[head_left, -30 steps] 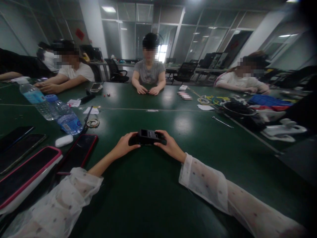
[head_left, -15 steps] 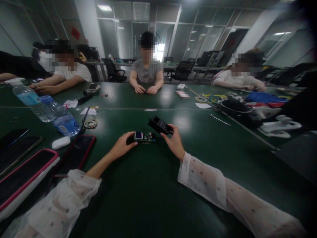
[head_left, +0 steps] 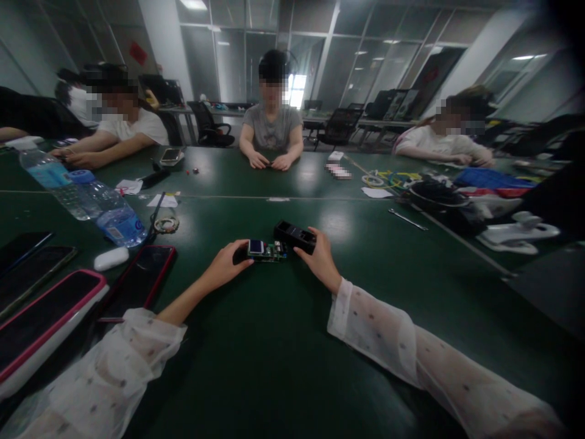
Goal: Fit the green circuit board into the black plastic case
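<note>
My left hand holds the left end of a green circuit board with a small screen on it, thumb at the near edge and fingers at the far side. My right hand grips the right end of a black plastic case with cut-outs in its top face. The case is just behind and to the right of the board, its left end close to the board's right end. Whether the two touch, I cannot tell.
Several phones, one being a red-edged phone, a white earbud case and two bottles lie at the left. A wrench and tangled cables are at the right. Several people sit around the green table.
The black case in my right hand has turned flatter, with its right end slightly lower. My left hand and the board have barely moved; the view has shifted slightly.
</note>
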Motion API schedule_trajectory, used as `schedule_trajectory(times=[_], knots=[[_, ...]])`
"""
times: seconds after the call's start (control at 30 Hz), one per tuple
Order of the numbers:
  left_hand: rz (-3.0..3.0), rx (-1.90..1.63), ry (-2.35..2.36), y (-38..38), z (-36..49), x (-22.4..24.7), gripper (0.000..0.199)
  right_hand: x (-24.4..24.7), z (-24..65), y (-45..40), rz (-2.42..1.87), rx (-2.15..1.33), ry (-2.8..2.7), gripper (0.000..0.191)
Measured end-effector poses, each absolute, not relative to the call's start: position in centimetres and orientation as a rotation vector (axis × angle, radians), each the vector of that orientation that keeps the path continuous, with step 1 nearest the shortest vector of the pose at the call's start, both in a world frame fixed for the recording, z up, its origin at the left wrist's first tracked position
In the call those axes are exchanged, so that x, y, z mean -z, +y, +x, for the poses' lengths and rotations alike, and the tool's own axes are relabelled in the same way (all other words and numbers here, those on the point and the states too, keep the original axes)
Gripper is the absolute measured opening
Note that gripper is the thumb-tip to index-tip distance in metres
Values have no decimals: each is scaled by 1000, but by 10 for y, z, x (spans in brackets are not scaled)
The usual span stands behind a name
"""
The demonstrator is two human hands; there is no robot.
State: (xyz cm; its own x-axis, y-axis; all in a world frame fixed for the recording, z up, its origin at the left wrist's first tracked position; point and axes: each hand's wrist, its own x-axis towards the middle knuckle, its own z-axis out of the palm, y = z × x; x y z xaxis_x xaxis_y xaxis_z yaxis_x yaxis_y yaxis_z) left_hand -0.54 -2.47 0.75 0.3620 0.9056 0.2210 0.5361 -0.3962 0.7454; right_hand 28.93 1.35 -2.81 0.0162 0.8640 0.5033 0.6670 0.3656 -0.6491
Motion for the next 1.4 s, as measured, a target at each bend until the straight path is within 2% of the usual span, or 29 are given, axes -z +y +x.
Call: schedule_trajectory(times=[0.2,0.43,0.6,0.77,1.13,1.4], knots=[[2055,-837,1243,-24,-6,-7,51,27,289,12,-1375,-281,-1715,62],[2064,-852,1224,-23,-7,-4,51,20,287,11,-1346,-384,-1686,50],[2070,-855,1246,-21,-8,0,53,4,276,-4,-1150,-386,-1659,55],[2063,-839,1266,-21,-7,-2,53,-5,268,-19,-1002,-318,-1878,56],[2091,-846,1286,-21,-5,-2,54,-9,265,-20,-937,-423,-2105,60],[2107,-855,1287,-20,-5,-2,78,-4,266,-14,-971,-543,-2234,60]])
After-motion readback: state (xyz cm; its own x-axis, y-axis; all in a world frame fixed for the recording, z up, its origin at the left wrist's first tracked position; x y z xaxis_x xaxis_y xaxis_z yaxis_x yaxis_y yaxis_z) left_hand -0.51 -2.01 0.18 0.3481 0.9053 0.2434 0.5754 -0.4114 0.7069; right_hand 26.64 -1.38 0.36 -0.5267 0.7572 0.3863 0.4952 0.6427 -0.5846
